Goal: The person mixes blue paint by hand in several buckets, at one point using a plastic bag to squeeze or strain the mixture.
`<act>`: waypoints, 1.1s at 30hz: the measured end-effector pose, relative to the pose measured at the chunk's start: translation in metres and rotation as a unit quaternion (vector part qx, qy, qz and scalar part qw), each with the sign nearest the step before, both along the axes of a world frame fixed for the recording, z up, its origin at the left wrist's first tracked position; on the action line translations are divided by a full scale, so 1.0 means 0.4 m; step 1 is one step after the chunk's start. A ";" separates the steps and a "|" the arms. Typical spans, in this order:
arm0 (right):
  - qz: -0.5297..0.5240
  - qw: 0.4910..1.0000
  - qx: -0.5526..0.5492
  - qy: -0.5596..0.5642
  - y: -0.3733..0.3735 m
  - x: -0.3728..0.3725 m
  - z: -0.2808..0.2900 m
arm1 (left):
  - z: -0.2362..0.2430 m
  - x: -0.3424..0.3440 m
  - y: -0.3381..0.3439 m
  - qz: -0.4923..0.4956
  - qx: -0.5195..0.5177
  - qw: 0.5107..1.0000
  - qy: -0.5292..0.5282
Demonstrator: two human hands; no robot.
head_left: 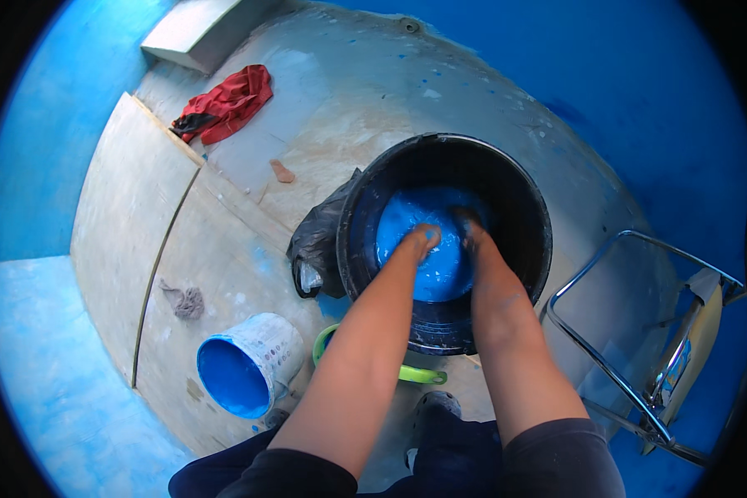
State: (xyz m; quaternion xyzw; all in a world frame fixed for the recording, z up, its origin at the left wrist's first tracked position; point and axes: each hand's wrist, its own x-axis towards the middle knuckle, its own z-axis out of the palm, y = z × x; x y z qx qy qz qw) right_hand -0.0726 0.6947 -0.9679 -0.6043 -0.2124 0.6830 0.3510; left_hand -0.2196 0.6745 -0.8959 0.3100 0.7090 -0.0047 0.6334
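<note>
A large round black tub [515, 220] stands before me with bright blue liquid [440, 280], like paint, in its bottom. Both my forearms reach down into it. My left hand [427, 236] dips into the liquid near the middle of the pool, its fingers hidden below the surface. Close beside it, toward the far right of the pool, is my right hand [470, 228]; shadow and liquid cover its fingers. Whether either hand grips something does not show. Against the tub's left side rests a crumpled black plastic bag [319, 236].
A blue-stained white bucket [284, 344] stands at lower left, near a green plastic rim [423, 375] partly behind my arm. A grey rag [184, 300] and red cloth [234, 104] lie on the floor. A metal-framed folding chair [593, 342] is at right. Blue walls [631, 91] enclose the space.
</note>
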 end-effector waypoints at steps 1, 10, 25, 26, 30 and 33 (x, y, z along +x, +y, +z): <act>-0.048 0.999 0.011 -0.007 -0.003 -0.012 -0.035 | -0.011 0.017 -0.020 0.079 -0.031 0.996 -0.028; 0.142 0.902 0.082 -0.398 0.003 -0.103 -0.153 | -0.113 0.056 -0.036 0.074 0.097 0.990 0.071; 0.402 0.746 0.169 -0.503 0.144 -0.050 -0.183 | 0.310 0.009 -0.213 -0.213 0.294 0.916 0.172; 0.407 0.758 0.160 -0.484 0.135 -0.071 -0.148 | 0.347 -0.005 -0.241 -0.232 0.300 0.907 0.181; 0.423 0.790 0.115 -0.428 0.092 -0.124 0.073 | 0.407 -0.075 -0.295 -0.159 0.307 0.909 0.232; 0.462 0.828 0.094 -0.303 0.034 -0.119 0.264 | 0.384 -0.142 -0.314 -0.112 0.346 0.914 0.182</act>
